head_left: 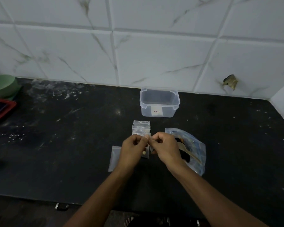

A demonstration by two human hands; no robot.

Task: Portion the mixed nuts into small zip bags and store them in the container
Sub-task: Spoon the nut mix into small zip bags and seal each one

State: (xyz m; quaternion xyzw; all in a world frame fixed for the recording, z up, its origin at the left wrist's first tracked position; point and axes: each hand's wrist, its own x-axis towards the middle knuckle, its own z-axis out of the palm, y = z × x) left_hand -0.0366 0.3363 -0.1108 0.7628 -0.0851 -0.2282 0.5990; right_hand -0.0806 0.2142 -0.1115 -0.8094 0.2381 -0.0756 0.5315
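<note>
My left hand (pixel 132 148) and my right hand (pixel 164 147) meet above the black counter, and both pinch the top edge of a small clear zip bag (pixel 146 153) with a few nuts at its bottom. Beyond my fingers lie small empty zip bags (pixel 141 127) in a short stack. Another flat small bag (pixel 114 157) sits to the left, partly under my left wrist. The large bag of mixed nuts (pixel 193 148) lies to the right, partly hidden by my right hand. A clear plastic container (pixel 159 103) stands open and empty near the wall.
A green bowl (pixel 2 86) and a red-edged tray (pixel 0 112) sit at the far left of the black counter (pixel 72 145). White marble tiles line the wall behind. The counter's front edge runs below my forearms, with a metal handle (pixel 61 206) under it.
</note>
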